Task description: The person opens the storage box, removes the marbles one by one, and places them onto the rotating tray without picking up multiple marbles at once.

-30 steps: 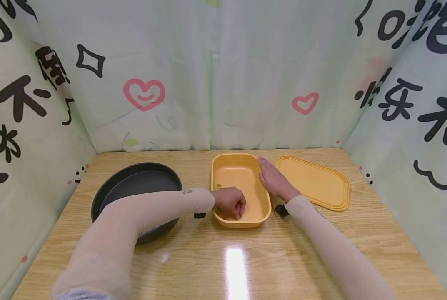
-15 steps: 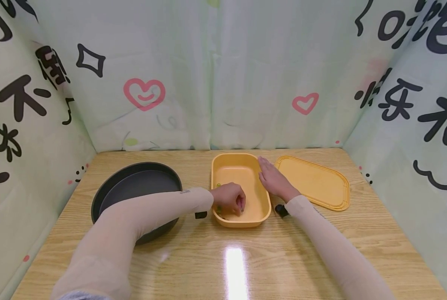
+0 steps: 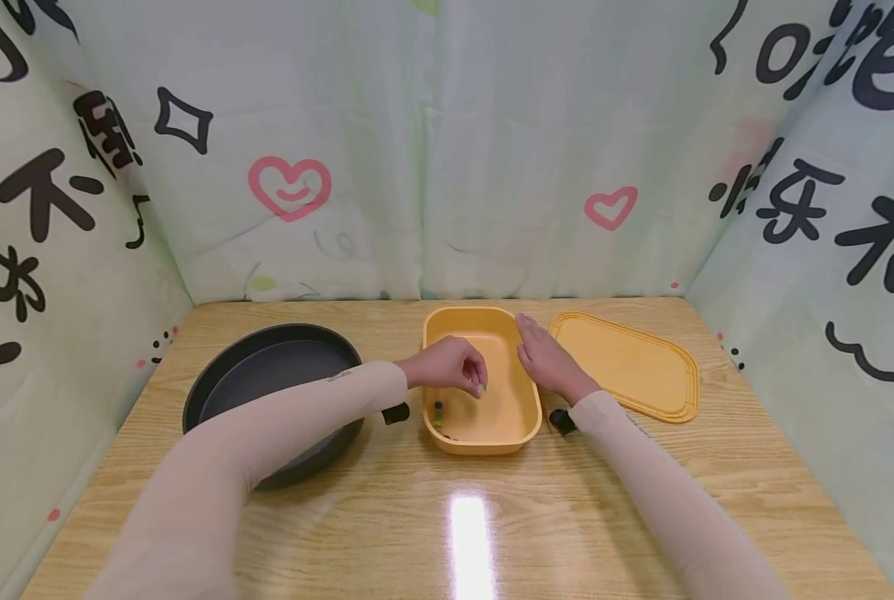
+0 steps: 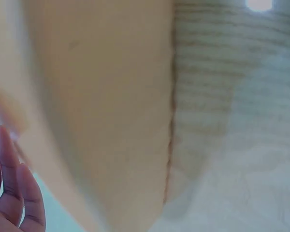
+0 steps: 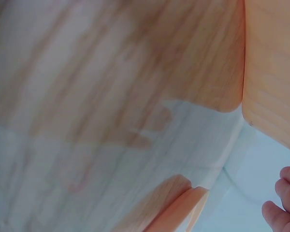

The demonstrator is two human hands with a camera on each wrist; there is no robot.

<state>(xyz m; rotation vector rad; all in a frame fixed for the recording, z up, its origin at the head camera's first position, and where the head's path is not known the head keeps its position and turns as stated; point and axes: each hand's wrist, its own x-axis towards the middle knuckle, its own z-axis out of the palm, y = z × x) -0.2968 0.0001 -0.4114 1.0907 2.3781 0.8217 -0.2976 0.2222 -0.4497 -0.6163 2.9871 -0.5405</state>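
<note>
A yellow rectangular container [image 3: 491,429] sits on the table, with several small green and dark pieces [image 3: 438,410] along its left side. My left hand [image 3: 454,365] is over the container, thumb and finger pinching what looks like a tiny pale-green piece [image 3: 482,389] at the tips. Its curled fingers [image 4: 9,179] show at the edge of the left wrist view, beside the container wall [image 4: 106,96]. With straight fingers, my right hand [image 3: 547,354] rests against the container's right rim. The left forearm hides part of the black frying pan [image 3: 282,358].
A yellow lid [image 3: 634,367] lies flat to the right of the container, partly behind the right hand. The wooden table [image 3: 387,517] reaches back to a printed curtain [image 3: 461,208], which also hangs at both sides. Small black wrist cameras [image 3: 563,422] sit under the sleeves.
My left hand has risen from the container's near part and moved back, uncovering the small pieces at the left side. The right hand stays at the rim.
</note>
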